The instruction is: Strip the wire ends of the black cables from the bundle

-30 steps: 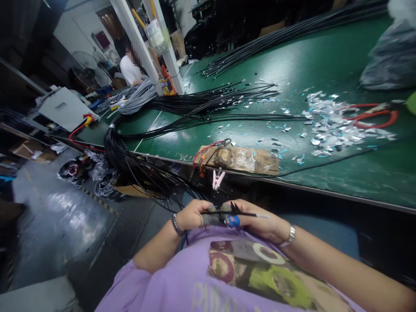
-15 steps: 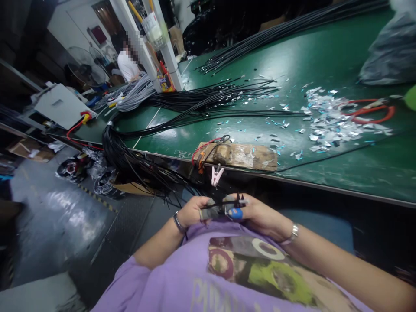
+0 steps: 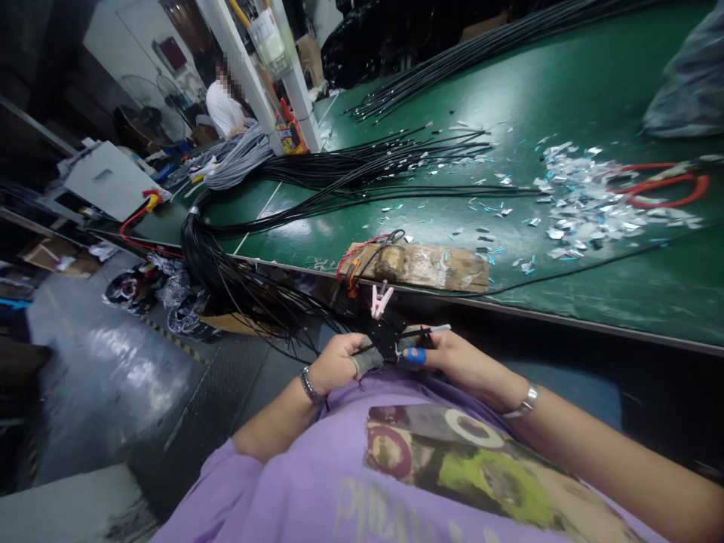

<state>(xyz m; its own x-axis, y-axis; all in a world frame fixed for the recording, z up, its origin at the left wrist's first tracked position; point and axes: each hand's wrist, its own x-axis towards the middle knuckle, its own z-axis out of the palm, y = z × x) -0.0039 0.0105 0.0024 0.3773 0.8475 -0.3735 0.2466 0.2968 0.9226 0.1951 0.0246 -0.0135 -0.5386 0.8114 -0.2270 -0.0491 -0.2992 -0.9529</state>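
My left hand (image 3: 342, 362), with grey wrapping on its fingers, is closed on a thin black cable (image 3: 369, 349) in front of my purple shirt. Just to its right, my right hand (image 3: 455, 362) has its fingers closed, with blue tape round the thumb. From its grip a slim black piece with a pale end (image 3: 441, 328) sticks out to the right. Fine light strands show near the blue thumb. A small gap lies between the hands. Directly beyond them, a pink clothespin (image 3: 381, 302) stands at the bench edge.
A wooden block (image 3: 446, 268) with a red wire lies on the green bench (image 3: 509, 234). Foil scraps (image 3: 588, 204) and orange-handled scissors (image 3: 679, 192) are at the right. Black cable bundles (image 3: 328, 170) cross the bench and hang at left (image 3: 215, 264). A person (image 3: 223, 109) is far off.
My hands have moved slightly apart. The pale-ended piece now projects farther from my right hand, and light strands show by the thumb. The whole view has shifted a little.
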